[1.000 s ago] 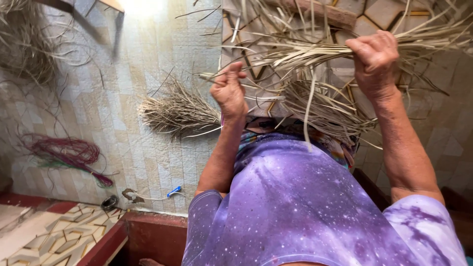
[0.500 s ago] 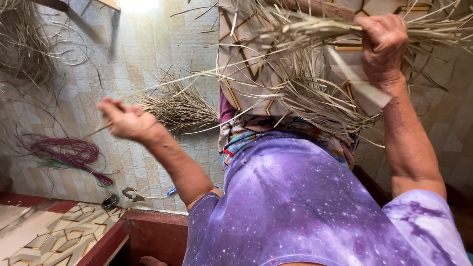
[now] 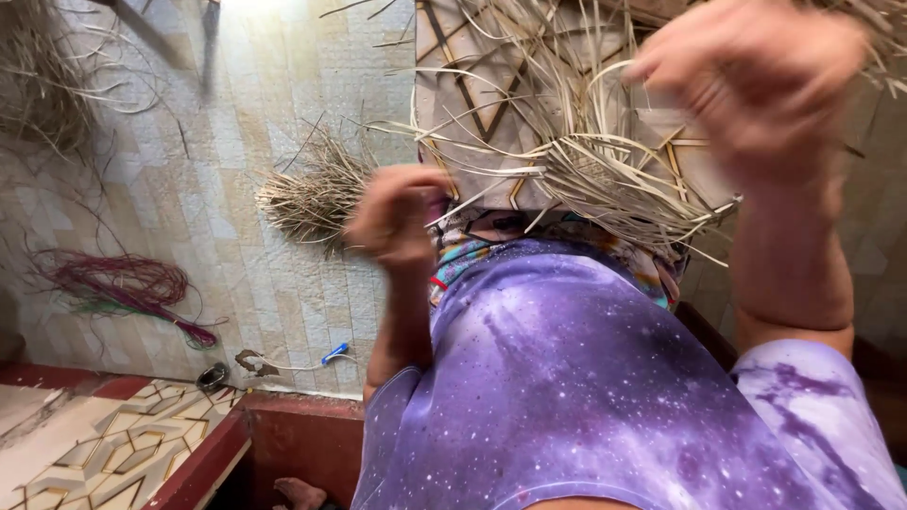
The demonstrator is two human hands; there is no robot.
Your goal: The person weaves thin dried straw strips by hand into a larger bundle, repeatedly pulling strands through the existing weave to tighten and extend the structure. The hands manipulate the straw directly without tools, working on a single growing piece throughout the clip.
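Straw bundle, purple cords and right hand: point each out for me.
Straw bundle (image 3: 316, 194): head view, middle of the sheaf on the floor.
Purple cords (image 3: 123, 283): head view, centre of the coil.
Right hand (image 3: 756, 85): head view, back of the hand.

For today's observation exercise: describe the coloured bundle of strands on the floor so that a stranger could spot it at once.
Start at the pale tiled floor on the left of the view. Near its left edge, above the red step, lies the coil of strands. Unlike the dry straw-coloured bundle nearby, it is magenta with some green.
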